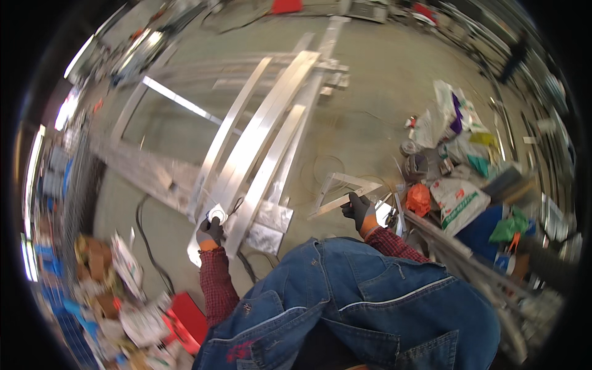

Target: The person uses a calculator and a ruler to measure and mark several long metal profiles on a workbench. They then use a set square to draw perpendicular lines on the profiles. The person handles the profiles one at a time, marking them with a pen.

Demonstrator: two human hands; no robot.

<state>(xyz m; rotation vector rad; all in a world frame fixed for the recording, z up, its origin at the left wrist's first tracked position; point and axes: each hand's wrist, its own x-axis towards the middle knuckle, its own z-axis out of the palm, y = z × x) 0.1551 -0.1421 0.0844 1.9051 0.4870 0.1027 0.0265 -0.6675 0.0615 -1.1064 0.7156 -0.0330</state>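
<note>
My left hand (210, 234), in a dark glove with an orange cuff, is closed on a small white round thing (217, 213), which is too bright to make out clearly. It is beside the near ends of several long silver metal bars (264, 128). My right hand (360, 213), gloved the same way, grips a triangular set square (343, 201) by its near edge. The square is held out over the floor, to the right of the bars and apart from them. A shiny metal plate (271, 227) is between my hands, near the bar ends.
The bars lie across a metal frame (145, 169). A black cable (148, 246) runs over the floor at left. White sacks (456, 200), an orange bag (419, 199) and scrap are heaped at right. A red box (186, 320) and more sacks are at lower left. A dark figure (515, 57) stands far right.
</note>
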